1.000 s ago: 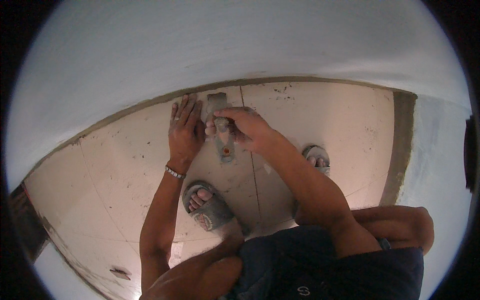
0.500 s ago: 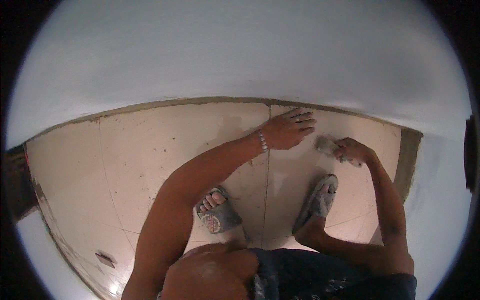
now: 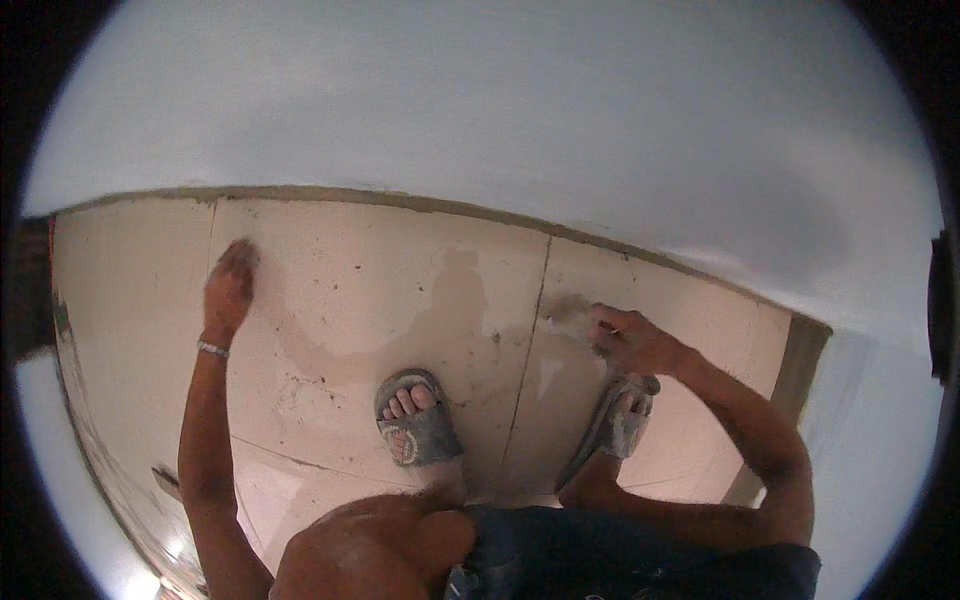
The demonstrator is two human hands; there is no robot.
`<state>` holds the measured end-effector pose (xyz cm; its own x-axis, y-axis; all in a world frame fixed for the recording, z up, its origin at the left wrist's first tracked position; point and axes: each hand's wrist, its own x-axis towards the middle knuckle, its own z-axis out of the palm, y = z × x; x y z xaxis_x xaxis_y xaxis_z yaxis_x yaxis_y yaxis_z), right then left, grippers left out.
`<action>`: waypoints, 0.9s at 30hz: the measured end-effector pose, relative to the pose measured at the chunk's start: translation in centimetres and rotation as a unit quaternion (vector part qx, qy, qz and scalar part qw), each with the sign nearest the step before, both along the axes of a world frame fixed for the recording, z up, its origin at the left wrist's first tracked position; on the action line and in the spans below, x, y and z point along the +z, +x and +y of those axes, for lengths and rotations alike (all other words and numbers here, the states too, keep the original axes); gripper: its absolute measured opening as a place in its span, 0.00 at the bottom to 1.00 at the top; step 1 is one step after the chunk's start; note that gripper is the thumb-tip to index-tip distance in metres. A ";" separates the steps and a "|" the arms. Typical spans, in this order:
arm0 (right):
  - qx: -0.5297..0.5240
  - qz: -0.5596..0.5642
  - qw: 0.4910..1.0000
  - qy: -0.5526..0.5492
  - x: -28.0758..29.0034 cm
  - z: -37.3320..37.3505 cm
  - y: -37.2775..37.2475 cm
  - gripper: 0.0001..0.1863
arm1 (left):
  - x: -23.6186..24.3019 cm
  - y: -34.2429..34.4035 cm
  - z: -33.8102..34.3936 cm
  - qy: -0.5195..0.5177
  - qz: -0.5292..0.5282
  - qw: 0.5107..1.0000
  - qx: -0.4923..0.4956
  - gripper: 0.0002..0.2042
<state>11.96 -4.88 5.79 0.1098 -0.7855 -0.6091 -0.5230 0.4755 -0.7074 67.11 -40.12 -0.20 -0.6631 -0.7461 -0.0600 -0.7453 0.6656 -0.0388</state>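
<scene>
My left hand [image 3: 230,290], with a pale bracelet at the wrist, hovers over or touches the floor tiles at the left. Its fingers are blurred, and whether they grip anything is unclear. My right hand [image 3: 635,338] is closed around a dusty, pale grey brush [image 3: 568,312], just in front of my right foot. The brush's grey end points left, close to the tile joint, and looks smeared by motion. Beneath both hands lies the beige tiled floor [image 3: 330,240], with dark specks of debris scattered over it.
A pale wall [image 3: 480,110] rises ahead, with a rough brownish strip [image 3: 420,203] along its base. Another wall [image 3: 870,430] stands at the right. My feet wear dusty dark slippers [image 3: 425,445]. At the lower left, a small flat object [image 3: 167,482] lies partly behind my left forearm.
My left hand has swung far to the left, away from the right hand. My right hand has moved left with the brush. The view has shifted slightly.
</scene>
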 end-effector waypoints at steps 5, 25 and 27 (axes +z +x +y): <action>-0.126 -0.165 0.978 -0.001 -0.5 -6.5 6.3 0.21 | 0.5 -3.1 5.3 0.111 0.207 0.942 0.241 0.14; -0.535 -0.412 0.732 0.086 -3.5 -18.3 20.8 0.11 | -2.7 -25.1 8.3 0.610 0.451 0.543 0.361 0.12; -0.545 -0.408 0.727 0.088 -3.3 -18.6 20.9 0.11 | -2.0 -25.0 7.9 0.631 0.425 0.522 0.386 0.12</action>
<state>32.87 -23.51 2.45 -0.1378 -0.5950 -0.7919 0.7923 0.4135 -0.4486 42.14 -32.22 -2.22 -0.3819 -0.5331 -0.7549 -0.2003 -0.7497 0.6307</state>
